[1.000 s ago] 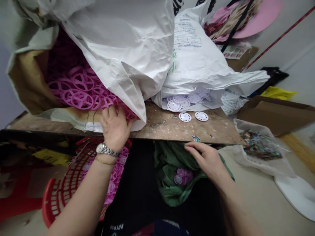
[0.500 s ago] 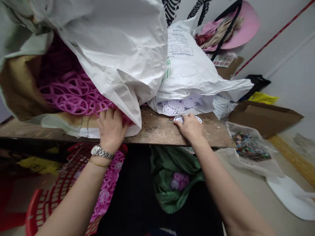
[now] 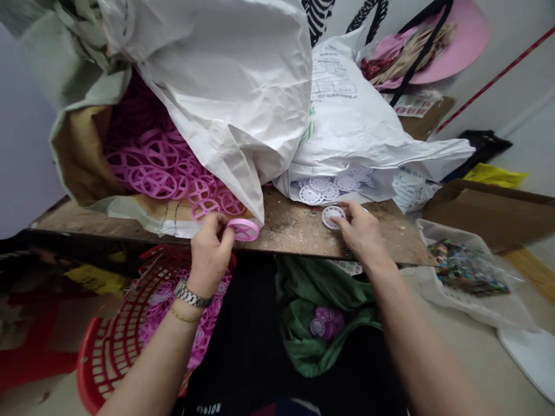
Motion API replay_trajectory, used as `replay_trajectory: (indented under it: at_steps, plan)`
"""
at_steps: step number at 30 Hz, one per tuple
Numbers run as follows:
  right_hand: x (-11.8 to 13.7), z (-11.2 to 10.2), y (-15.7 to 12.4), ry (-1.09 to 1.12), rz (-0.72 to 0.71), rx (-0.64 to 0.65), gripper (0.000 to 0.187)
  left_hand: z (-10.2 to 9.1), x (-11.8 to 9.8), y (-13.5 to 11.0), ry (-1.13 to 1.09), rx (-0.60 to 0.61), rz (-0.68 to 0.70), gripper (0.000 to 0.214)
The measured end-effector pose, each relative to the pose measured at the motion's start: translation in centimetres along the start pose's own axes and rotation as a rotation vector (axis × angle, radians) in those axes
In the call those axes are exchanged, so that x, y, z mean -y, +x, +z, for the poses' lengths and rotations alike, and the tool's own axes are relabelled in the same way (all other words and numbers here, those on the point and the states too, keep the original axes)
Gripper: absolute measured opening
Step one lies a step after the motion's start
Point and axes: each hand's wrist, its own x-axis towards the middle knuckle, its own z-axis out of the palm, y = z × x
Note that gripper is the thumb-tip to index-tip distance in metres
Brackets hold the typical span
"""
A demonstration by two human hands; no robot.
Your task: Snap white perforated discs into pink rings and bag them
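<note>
Between thumb and fingers, my left hand (image 3: 212, 248) grips a pink plastic ring with crossed spokes (image 3: 244, 229), at the front edge of the wooden board. My right hand (image 3: 359, 228) pinches a white disc with small holes (image 3: 333, 217) just above the board. Behind my left hand, a big paper-lined sack (image 3: 225, 75) lies open, and many pink spoked rings (image 3: 158, 167) show in its mouth. A second white sack (image 3: 351, 115) stands behind my right hand, with white discs (image 3: 318, 189) at its opening.
Below the board, a red basket (image 3: 93, 358) holds pink parts at left. A green bag (image 3: 299, 355) with a few joined-looking pink and white pieces hangs in the middle. At right are a translucent bin (image 3: 472, 306) of small items and a cardboard box (image 3: 498, 216).
My left hand has drawn back from the sack's mouth and now holds a pink ring. My right hand has lifted a white disc off the board. The view has shifted left.
</note>
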Motion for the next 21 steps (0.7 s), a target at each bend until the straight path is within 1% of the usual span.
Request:
replay_trajectory:
  at_steps: [2,5,6,8,10,12,14,16,18,19,21]
  plan:
    - [1.2,-0.6,-1.6,0.252,0.011,0.025,0.026,0.3,-0.3,-0.9,-0.173,0.082,-0.142,0.011]
    - [4.2,-1.6,-4.5,0.639,0.063,0.157,0.025,1.5,-0.9,-2.0,-0.387,0.234,-0.311,0.023]
    - [5.3,-1.8,-5.4,0.714,0.072,0.202,0.023,1.9,-1.2,-2.2,-0.435,0.275,-0.343,0.026]
    - [6.8,-1.8,-7.0,0.789,0.078,0.255,0.020,2.7,-1.9,-2.8,-0.504,0.355,-0.365,0.028]
    - [7.3,-1.3,-8.0,0.813,0.081,0.275,0.018,3.2,-2.7,-3.3,-0.580,0.448,-0.349,0.029]
    - [7.1,-0.6,-8.5,0.804,0.076,0.266,0.019,3.5,-3.5,-3.9,-0.682,0.550,-0.340,0.030]
    - [6.6,-0.1,-8.7,0.745,0.047,0.236,0.020,3.5,-3.9,-4.3,-0.791,0.630,-0.354,0.031]
    - [6.1,0.1,-8.8,0.654,-0.004,0.195,0.019,3.5,-4.0,-4.6,-0.875,0.674,-0.364,0.031]
    - [5.9,0.1,-8.9,0.588,-0.045,0.162,0.019,3.4,-3.8,-4.7,-0.914,0.686,-0.337,0.030]
    - [5.8,0.0,-9.0,0.579,-0.050,0.157,0.020,3.3,-3.8,-4.7,-0.912,0.691,-0.311,0.030]
    - [5.9,0.0,-9.1,0.620,-0.016,0.185,0.020,3.2,-3.8,-4.7,-0.878,0.718,-0.250,0.030]
